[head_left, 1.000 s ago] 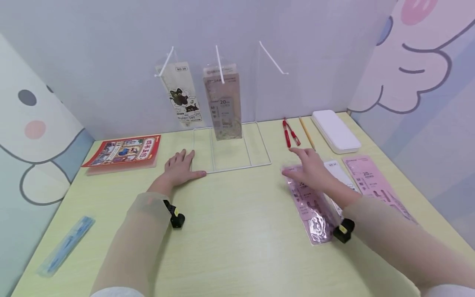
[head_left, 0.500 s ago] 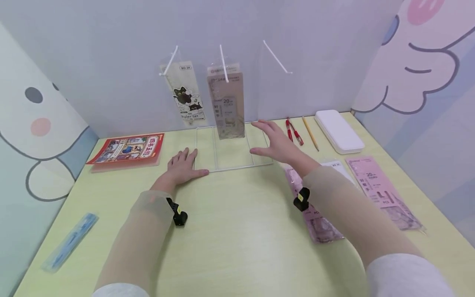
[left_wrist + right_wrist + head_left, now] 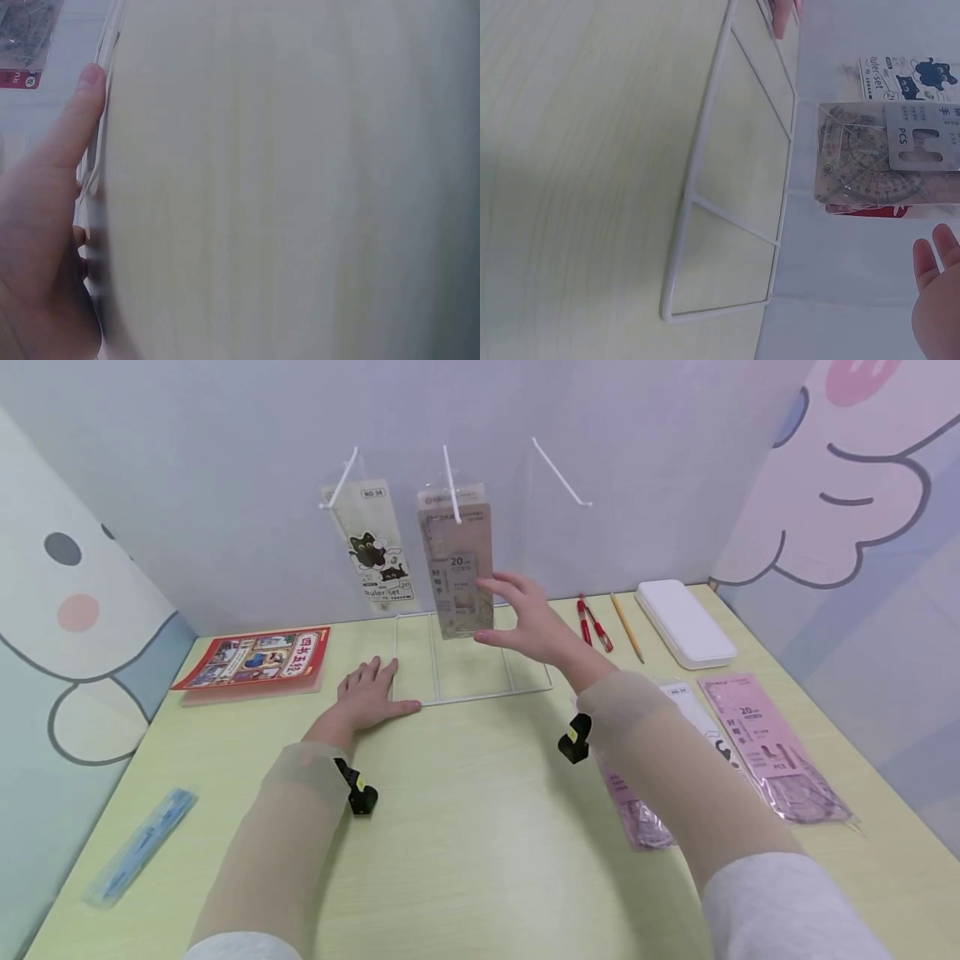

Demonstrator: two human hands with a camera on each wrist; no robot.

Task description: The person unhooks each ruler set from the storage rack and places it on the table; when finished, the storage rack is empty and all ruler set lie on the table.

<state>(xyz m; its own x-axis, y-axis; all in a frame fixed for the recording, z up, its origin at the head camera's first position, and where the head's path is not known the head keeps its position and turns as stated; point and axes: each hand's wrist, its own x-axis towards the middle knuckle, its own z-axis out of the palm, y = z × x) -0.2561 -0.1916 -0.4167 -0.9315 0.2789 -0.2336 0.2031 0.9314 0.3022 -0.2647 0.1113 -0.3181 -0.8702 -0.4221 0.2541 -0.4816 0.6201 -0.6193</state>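
Desk (image 3: 465,827) is bearing a white wire rack (image 3: 688,202), which is standing at its back by the wall. Work is looking part-done, as a judgement: a hanging pink pack (image 3: 459,572) is filling the middle hook (image 3: 452,485), and a hanging cat pack (image 3: 378,547) is filling the left hook (image 3: 341,477). Left over, a near pink pack (image 3: 637,818), a white pack (image 3: 693,710) and a far pink pack (image 3: 772,743) are lying off the rack, on the right. Whether packs are going on or coming off is not showing.

The right hand (image 3: 525,627) is hovering beside the hanging pink pack's lower right edge, fingers spreading wide and holding nothing. The left hand (image 3: 367,693) is resting flat, fingers spreading and gripping nothing, its thumb lying at the rack's near left corner. The right hook (image 3: 559,474) is bearing no pack.

The right wrist view is revealing a protractor (image 3: 859,150) inside the hanging pink pack, and a gap between pack and fingers that the head view is leaving unclear. Only the left wrist view is showing a red label (image 3: 19,79) lettered "RU".
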